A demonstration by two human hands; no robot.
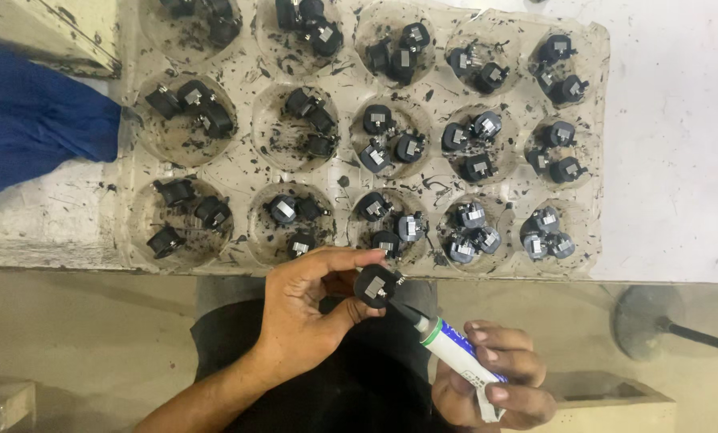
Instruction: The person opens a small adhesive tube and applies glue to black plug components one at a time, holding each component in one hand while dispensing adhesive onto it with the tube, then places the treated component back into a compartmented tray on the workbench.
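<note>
The white table (679, 160) ends in a front edge just above both hands, with open floor below it. A clear plastic tray (242, 168) of round wells, its top row cut off, sits at that edge. A blue cloth (30, 120) covers its left side. The left hand (303, 309) pinches a small black part (377, 286) between thumb and fingers. The right hand (495, 385) grips a tube applicator (455, 357), its dark tip touching the part; its rear end is hidden.
</note>
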